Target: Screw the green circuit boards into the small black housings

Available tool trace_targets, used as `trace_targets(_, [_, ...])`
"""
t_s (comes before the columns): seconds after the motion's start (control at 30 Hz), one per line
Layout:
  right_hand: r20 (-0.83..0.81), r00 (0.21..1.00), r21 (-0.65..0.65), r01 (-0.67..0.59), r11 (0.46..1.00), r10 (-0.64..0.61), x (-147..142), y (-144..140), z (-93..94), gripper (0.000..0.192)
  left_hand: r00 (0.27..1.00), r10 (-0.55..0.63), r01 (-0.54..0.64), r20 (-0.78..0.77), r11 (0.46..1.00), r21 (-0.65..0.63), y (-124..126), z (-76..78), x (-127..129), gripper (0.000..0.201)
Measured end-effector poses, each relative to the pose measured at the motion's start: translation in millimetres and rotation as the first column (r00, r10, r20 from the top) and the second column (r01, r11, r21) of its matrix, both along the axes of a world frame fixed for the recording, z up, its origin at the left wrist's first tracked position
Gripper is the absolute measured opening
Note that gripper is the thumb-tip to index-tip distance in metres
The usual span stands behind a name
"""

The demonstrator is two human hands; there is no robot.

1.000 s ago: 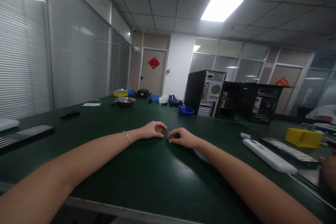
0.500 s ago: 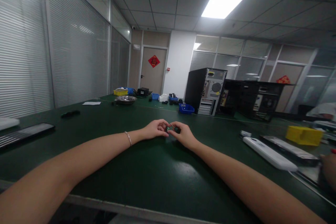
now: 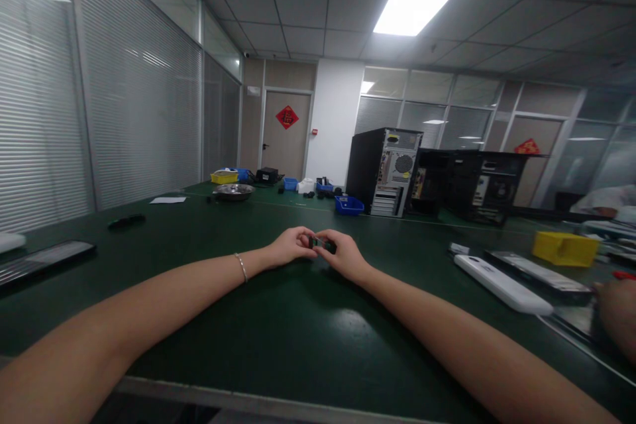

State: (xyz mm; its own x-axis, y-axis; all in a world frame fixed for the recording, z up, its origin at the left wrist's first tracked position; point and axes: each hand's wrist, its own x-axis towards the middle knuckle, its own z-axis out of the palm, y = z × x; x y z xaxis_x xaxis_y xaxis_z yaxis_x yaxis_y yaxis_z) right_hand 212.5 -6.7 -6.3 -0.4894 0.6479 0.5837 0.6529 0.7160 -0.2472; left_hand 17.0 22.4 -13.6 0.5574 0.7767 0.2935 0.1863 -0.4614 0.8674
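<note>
Between my fingertips is a small dark part (image 3: 316,242) with a lighter, shiny patch; its exact kind is too small to make out. My left hand (image 3: 292,244), with a bracelet (image 3: 241,267) on the wrist, pinches its left end between thumb and fingers. From the other side my right hand (image 3: 345,254) grips the same part, thumb below and curled fingers above. Both hands are close together, just over the dark green tabletop (image 3: 278,331). My fingers hide much of the part.
Computer towers (image 3: 397,169) stand at the back right, beside a blue bin (image 3: 348,205). A metal dish (image 3: 233,192) sits back left, a keyboard (image 3: 47,262) at far left. On the right are a white power strip (image 3: 501,283), a yellow bin (image 3: 565,248) and another person's hand (image 3: 616,311).
The small part shows more plainly between my fingers, which have shifted slightly around it. The whole view has turned a little to the right.
</note>
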Motion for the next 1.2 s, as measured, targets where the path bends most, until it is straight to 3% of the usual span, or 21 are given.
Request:
trace_targets(0.7, [0.032,0.999,0.085,-0.022,0.996,0.019,1.2,-6.8,4.4,0.024,0.998,-0.006,0.009,0.064,0.999,-0.039,2.3,-2.4,0.1,0.023])
trace_targets(1.2, [0.027,0.996,0.082,-0.087,0.993,0.085,2.3,-4.3,4.6,0.023,0.988,-0.081,0.092,0.128,0.992,-0.085,6.2,-6.0,-1.0,0.024])
